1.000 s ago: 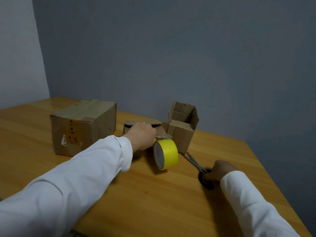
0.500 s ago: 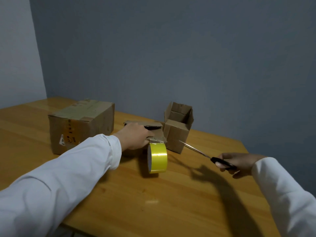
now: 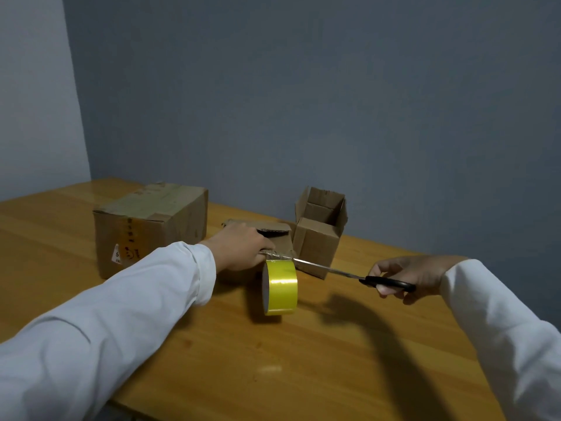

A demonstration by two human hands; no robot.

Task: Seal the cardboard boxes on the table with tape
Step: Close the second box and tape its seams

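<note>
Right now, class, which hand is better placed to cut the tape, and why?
The right hand. It already grips the scissors, whose tips reach the tape stretched between the roll and the small box. The left hand is busy pressing down on that box.

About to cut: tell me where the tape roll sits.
Head view, centre: the yellow tape roll stands on edge before the small box, beside the left hand.

Glossy yellow tape roll point(image 3: 280, 286), matt cardboard boxes point(image 3: 151, 226), metal scissors point(image 3: 352, 274) (black plastic handles) and varnished wooden counter point(image 3: 273, 375) are seen.
</note>
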